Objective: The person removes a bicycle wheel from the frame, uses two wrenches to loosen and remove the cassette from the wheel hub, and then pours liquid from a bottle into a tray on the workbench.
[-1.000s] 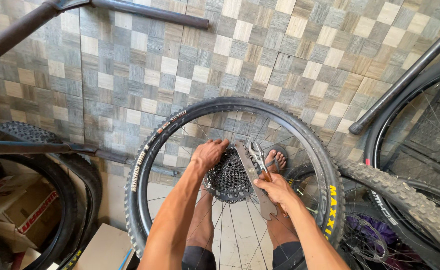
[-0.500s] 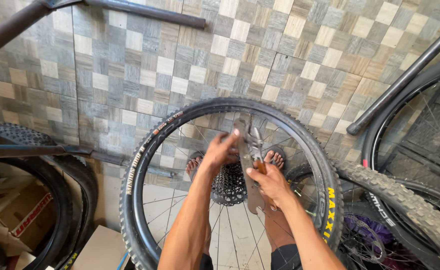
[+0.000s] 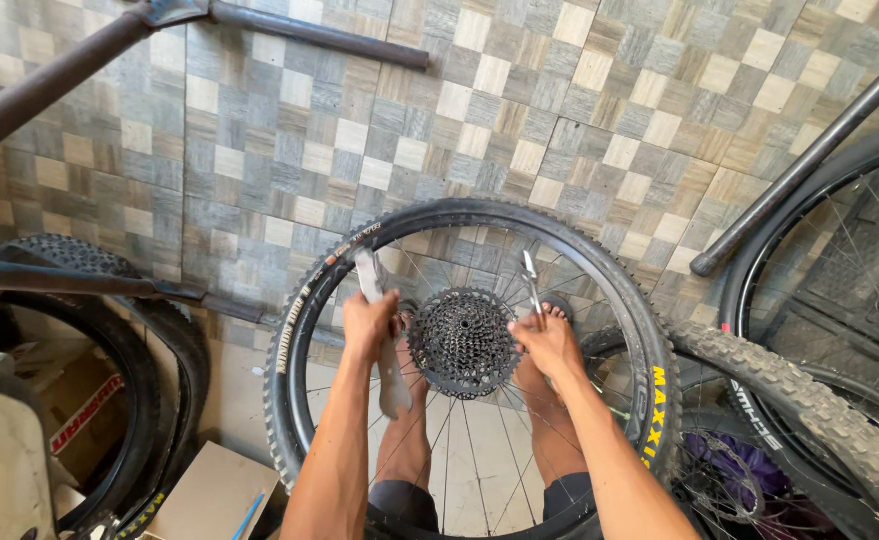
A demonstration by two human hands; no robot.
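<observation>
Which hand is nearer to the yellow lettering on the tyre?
Right. The right hand is beside the cassette, left of the yellow lettering; the left hand is across the wheel.

Single view, camera on my head. Looks steeply down and forward over my forearms onto black knobby-tyred spoked bicycle wheel (image 3: 464, 350) standing upright before me. Close range: wheel fills lower centre of frame. Beyond it, grey-and-beige checkered tile wall (image 3: 579, 120) fills upper half. No second view to compare.
</observation>
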